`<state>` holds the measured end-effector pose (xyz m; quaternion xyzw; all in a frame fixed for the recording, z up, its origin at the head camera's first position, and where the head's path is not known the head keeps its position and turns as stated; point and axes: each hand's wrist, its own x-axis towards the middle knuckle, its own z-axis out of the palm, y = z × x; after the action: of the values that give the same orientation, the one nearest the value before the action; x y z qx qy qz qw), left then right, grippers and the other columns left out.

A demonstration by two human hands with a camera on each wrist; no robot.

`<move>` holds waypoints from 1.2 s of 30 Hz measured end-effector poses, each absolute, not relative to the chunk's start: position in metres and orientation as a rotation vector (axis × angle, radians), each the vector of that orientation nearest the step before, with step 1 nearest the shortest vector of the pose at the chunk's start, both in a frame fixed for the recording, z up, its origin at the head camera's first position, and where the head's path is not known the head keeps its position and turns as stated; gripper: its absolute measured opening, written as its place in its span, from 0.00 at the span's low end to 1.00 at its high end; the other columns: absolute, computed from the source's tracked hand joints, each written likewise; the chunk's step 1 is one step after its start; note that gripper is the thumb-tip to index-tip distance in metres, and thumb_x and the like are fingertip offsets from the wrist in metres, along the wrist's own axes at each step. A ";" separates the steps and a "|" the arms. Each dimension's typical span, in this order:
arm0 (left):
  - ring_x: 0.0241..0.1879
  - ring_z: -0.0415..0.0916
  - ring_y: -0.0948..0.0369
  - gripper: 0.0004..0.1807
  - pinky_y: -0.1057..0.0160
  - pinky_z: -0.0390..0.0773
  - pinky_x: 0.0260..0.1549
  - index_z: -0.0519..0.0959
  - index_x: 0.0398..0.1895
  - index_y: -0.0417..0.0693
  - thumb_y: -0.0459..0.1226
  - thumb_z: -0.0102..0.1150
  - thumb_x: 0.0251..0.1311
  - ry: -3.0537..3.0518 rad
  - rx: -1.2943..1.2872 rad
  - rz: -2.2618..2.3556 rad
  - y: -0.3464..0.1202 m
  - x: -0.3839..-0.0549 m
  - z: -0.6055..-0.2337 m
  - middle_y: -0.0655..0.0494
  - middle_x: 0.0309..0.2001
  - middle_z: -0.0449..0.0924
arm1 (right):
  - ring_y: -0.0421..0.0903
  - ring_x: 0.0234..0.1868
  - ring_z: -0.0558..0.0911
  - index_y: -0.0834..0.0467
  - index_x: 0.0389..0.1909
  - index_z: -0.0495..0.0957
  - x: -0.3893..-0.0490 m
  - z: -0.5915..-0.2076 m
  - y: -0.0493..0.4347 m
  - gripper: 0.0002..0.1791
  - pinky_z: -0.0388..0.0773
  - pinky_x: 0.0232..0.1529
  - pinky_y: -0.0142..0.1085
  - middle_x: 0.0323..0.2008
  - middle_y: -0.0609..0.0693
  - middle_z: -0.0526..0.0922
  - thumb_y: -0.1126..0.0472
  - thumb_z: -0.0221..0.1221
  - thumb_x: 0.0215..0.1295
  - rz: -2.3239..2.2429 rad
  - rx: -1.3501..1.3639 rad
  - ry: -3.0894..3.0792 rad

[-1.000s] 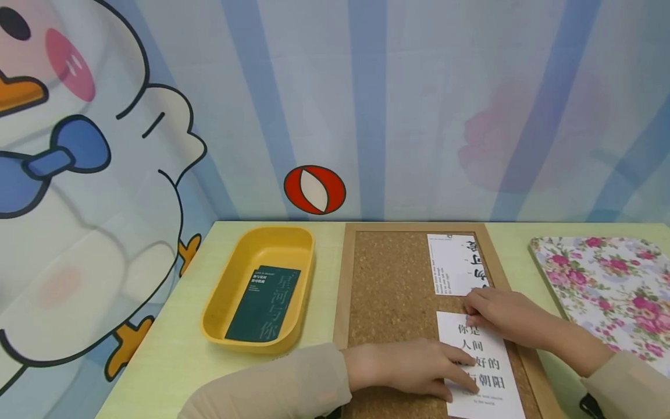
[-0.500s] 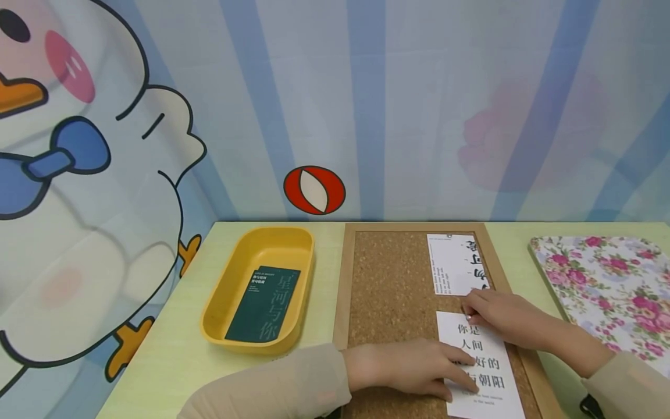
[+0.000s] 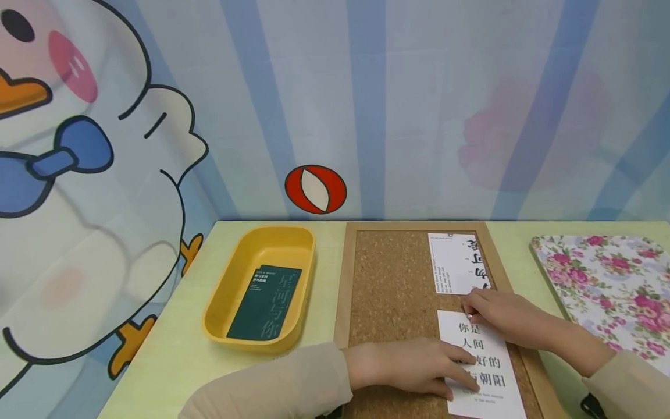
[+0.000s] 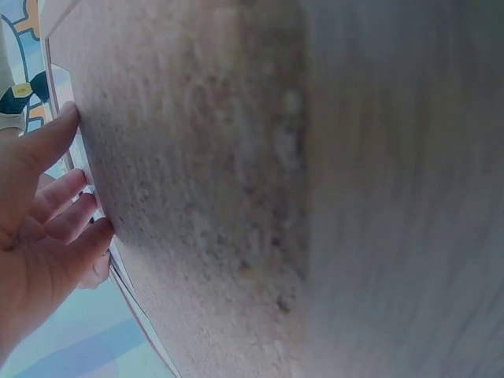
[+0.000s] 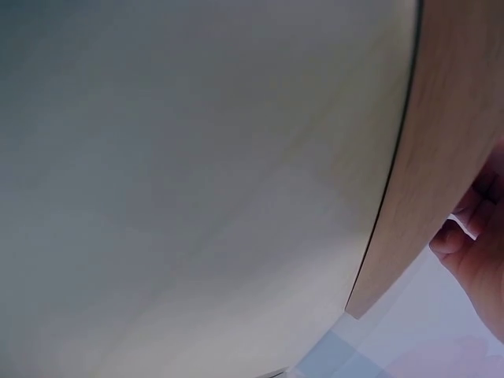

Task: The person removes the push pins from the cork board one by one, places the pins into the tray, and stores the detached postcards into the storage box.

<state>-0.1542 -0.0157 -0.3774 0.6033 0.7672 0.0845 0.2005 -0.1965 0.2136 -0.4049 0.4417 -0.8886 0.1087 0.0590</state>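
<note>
A white card [image 3: 484,387] printed with black characters lies on the framed cork board [image 3: 392,279] in the head view. My left hand [image 3: 413,366] rests on this card's left part, its fingers spread and nearly straight. At the card's top edge, my right hand [image 3: 505,317] has curled fingers and pinches a small shiny push pin [image 3: 469,316], mostly hidden by the fingertips. Above it lies a second white card [image 3: 452,265], with a small pin [image 3: 450,235] at its top edge. The left wrist view shows the left hand [image 4: 47,220] with its fingertips against the board.
A yellow tray [image 3: 217,314] with dark green cards [image 3: 267,302] stands left of the board. To the right lies a flower-patterned board [image 3: 612,285]. The board's wooden frame [image 3: 344,291] rims the cork. A printed curtain [image 3: 408,116] hangs behind the table.
My right fingers have shifted very slightly at the card's top edge, and a shiny bit shows between them. The left hand and both cards stay in place.
</note>
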 end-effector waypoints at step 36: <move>0.65 0.55 0.71 0.21 0.80 0.55 0.56 0.72 0.62 0.55 0.41 0.53 0.64 2.123 1.685 0.264 -0.016 -0.157 -0.376 0.56 0.67 0.61 | 0.32 0.30 0.65 0.50 0.34 0.67 -0.198 -0.399 0.216 0.09 0.65 0.28 0.28 0.31 0.35 0.66 0.65 0.58 0.62 0.418 1.322 -2.745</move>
<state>-0.1569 -0.0164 -0.3760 0.6051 0.7627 0.0947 0.2077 -0.1977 0.2165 -0.3992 0.4297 -0.8921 0.1357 0.0332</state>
